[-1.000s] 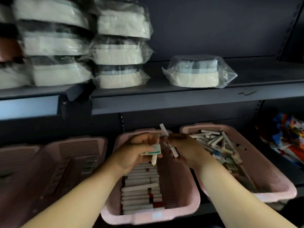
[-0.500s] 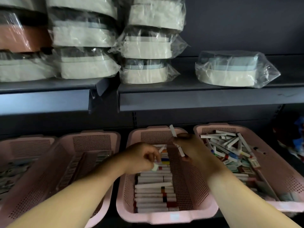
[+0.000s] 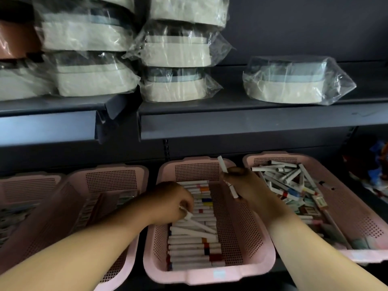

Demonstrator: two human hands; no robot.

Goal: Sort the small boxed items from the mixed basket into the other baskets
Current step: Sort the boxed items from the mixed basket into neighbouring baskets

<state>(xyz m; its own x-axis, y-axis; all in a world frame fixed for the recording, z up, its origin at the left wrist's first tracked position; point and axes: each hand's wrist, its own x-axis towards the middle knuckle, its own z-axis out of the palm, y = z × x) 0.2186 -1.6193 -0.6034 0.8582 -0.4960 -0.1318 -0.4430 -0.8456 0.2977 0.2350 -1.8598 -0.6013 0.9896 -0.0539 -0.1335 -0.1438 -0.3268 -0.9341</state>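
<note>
The middle pink basket (image 3: pixel 260 244) holds a neat row of slim white boxes (image 3: pixel 193 246). My left hand (image 3: pixel 170 203) is low inside it, fingers curled round the end of a slim white box (image 3: pixel 199 225) that lies slanted on the row. My right hand (image 3: pixel 245 185) hovers over the basket's right rim and grips slim white boxes (image 3: pixel 223 164) that stick up and down from the fist. The mixed basket (image 3: pixel 354 208) on the right holds a jumbled pile of several small boxes (image 3: pixel 289 179).
Two more pink baskets (image 3: pixel 111 179) stand to the left with items in them. A dark metal shelf (image 3: pixel 252 122) juts out above the baskets, stacked with plastic-wrapped round containers (image 3: pixel 176 55). Colourful packets (image 3: pixel 378 164) lie at the far right.
My left hand has dropped from in front of my right hand down into the middle basket with its box. The right hand stays about where it was; the view has shifted.
</note>
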